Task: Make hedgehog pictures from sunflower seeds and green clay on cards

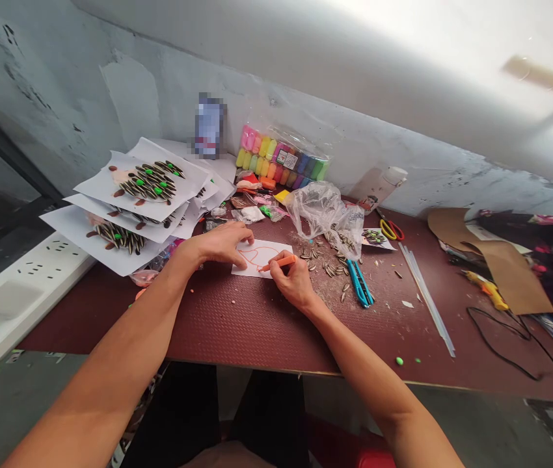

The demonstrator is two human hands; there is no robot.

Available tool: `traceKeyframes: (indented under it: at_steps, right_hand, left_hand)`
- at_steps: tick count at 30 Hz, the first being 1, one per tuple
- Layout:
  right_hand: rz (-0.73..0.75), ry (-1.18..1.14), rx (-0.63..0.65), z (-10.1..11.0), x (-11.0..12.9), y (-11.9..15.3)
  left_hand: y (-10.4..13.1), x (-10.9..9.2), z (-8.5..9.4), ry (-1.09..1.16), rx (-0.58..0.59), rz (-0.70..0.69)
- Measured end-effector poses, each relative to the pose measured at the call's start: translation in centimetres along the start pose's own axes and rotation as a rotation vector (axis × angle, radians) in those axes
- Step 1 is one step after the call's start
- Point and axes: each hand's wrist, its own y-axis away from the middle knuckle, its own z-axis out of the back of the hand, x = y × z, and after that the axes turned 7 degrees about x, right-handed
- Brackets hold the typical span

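Observation:
A small white sheet of paper lies on the table, with a curved orange outline drawn on it. My left hand rests at the sheet's left edge, thumb and fingers apart. In my right hand is an orange marker, pinched between thumb and fingers. Its tip points left and down at the paper beside the orange line. Just right of the sheet lie loose striped sunflower seeds and a teal utility knife.
Papers with seed-and-clay hedgehogs are stacked at left, near a white power strip. Behind are colourful clay packs and a clear plastic bag. Scissors, glue sticks and a corded yellow glue gun lie right.

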Motion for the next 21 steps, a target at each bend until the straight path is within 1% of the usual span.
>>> traceKeyframes:
  at_steps: [14, 18, 21]
  right_hand:
    - [-0.018, -0.011, -0.035, 0.03, 0.11, -0.03]
    - [-0.02, -0.06, -0.087, 0.25, 0.0, 0.17]
    - [-0.054, -0.088, -0.126, 0.6, -0.17, 0.43]
  left_hand:
    - [-0.09, 0.06, -0.14, 0.009, -0.007, 0.006]
    - [-0.06, 0.01, -0.02, 0.007, 0.002, 0.004]
    - [-0.06, -0.02, 0.06, 0.004, 0.014, 0.005]
